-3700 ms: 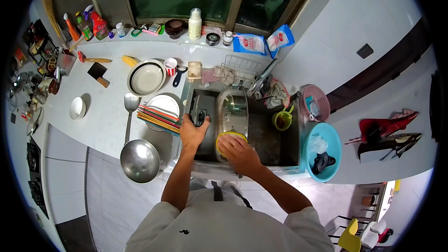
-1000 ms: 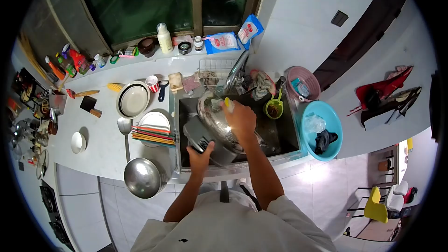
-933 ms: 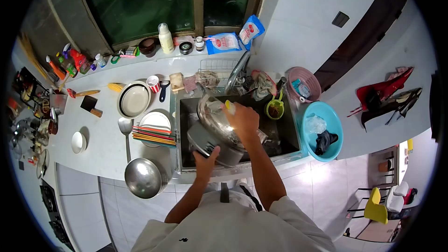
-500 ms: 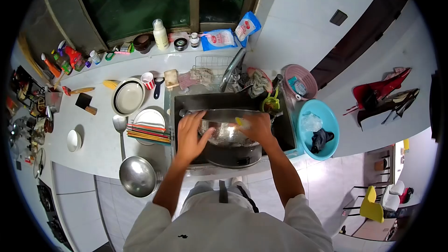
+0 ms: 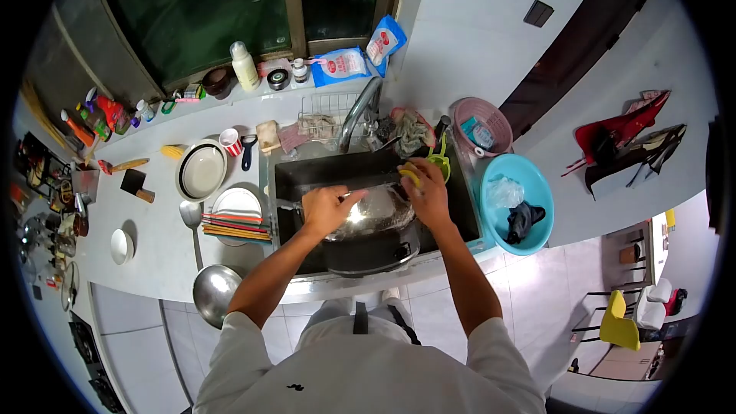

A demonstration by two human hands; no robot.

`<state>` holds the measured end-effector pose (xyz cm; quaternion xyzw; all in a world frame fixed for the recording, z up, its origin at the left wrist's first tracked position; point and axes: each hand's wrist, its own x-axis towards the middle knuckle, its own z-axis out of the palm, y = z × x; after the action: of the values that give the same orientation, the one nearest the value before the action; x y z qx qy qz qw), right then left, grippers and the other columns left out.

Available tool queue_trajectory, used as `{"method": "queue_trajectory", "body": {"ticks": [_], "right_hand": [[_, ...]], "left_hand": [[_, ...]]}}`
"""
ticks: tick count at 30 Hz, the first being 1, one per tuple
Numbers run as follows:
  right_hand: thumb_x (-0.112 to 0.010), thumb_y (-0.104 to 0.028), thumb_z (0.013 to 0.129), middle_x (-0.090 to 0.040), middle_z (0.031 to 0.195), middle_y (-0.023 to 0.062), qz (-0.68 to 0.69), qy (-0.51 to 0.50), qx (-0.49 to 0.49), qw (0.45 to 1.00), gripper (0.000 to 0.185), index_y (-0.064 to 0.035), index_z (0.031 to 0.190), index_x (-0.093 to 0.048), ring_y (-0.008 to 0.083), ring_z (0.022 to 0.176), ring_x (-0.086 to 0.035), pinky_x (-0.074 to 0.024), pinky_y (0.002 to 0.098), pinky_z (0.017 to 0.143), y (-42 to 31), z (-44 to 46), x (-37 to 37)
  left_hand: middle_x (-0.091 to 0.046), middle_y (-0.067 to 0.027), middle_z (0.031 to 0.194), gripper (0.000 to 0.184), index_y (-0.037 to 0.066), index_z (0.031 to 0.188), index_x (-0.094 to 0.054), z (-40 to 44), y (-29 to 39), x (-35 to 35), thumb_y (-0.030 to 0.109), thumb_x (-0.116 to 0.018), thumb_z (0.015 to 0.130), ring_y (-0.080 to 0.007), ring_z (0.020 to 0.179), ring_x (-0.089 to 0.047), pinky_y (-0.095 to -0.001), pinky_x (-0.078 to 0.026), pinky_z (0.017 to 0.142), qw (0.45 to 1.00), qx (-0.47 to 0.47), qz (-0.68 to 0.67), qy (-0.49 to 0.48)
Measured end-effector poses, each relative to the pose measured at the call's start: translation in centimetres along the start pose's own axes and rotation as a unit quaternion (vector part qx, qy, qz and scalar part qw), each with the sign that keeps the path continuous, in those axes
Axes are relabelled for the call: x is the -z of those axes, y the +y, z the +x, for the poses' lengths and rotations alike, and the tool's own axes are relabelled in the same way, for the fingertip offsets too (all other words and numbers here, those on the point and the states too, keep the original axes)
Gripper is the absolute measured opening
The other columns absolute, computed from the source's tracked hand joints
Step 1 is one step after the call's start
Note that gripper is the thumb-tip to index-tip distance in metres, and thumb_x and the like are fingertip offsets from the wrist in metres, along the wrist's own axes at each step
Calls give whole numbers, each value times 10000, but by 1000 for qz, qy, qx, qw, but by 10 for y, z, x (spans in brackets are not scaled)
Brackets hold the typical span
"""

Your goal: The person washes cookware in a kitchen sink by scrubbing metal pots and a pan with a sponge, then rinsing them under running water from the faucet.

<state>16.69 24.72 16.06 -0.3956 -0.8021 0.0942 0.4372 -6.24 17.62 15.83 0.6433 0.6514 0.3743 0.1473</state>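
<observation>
A shiny metal pot [image 5: 369, 218] is tilted in the dark sink [image 5: 303, 172], its outside wet and bright. My left hand [image 5: 326, 211] is closed on the pot's left edge, thumb lying along the metal. At the pot's right side, my right hand [image 5: 429, 195] has its fingers closed around a yellow sponge [image 5: 411, 177]. Behind the pot stands the faucet [image 5: 357, 115]. A green strainer-like item [image 5: 439, 166] lies in the sink's back right corner, close to my right hand.
Left on the counter are a large ladle [image 5: 217, 291], several chopsticks [image 5: 234, 228] over a white plate [image 5: 238, 201], a rimmed bowl [image 5: 202, 171] and a small white bowl [image 5: 121, 246]. A blue basin [image 5: 540, 184] and pink basket [image 5: 498, 119] stand to the right.
The pot has tipped over so more of its outer side shows. My right hand has risen slightly with the sponge, and my left hand has shifted its hold. The whole view has turned a little.
</observation>
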Motion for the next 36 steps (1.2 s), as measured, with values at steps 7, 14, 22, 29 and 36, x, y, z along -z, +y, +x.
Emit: {"method": "queue_trajectory", "body": {"ticks": [7,14,22,29,36], "right_hand": [[-545,-269,1009,-637,1052,230,128,128,-451,874,329,33,1115,-616,343,952,-612,-462,404,866,6,-43,-29],[-539,-64,944,-441,1446,246,98,106,-294,945,474,63,1390,-439,406,1362,-393,-305,427,1134,-54,-79,-71],[-564,-44,908,-428,1445,247,0,15,-202,979,518,58,1395,-422,443,1352,-379,-284,485,1153,-45,-104,-90],[-572,-88,925,-548,1331,252,15,23,-211,977,350,2,1263,-580,449,1288,-446,-333,510,1102,38,-69,-86],[-629,-241,922,-601,772,276,-54,-48,-186,980,290,39,850,-645,468,780,-599,-460,527,653,82,-43,-97]], "left_hand": [[-573,-99,513,513,105,688,-708,-9,17,-4,592,-662,844,-301,486,-589,-386,-421,478,999,25,38,-27],[-612,-113,582,559,116,710,-692,4,5,-32,633,-572,884,-338,586,-631,-441,-456,542,988,76,101,-83],[-683,-176,776,574,106,782,-705,41,-3,-80,605,-473,943,-412,793,-668,-505,-517,679,976,60,146,-148],[-706,-178,823,531,117,846,-733,38,-6,-101,552,-450,957,-404,801,-681,-508,-535,708,960,56,146,-232],[-699,-188,857,417,97,908,-689,33,1,-103,420,-437,989,-413,835,-671,-523,-513,729,954,54,114,-272]]}}
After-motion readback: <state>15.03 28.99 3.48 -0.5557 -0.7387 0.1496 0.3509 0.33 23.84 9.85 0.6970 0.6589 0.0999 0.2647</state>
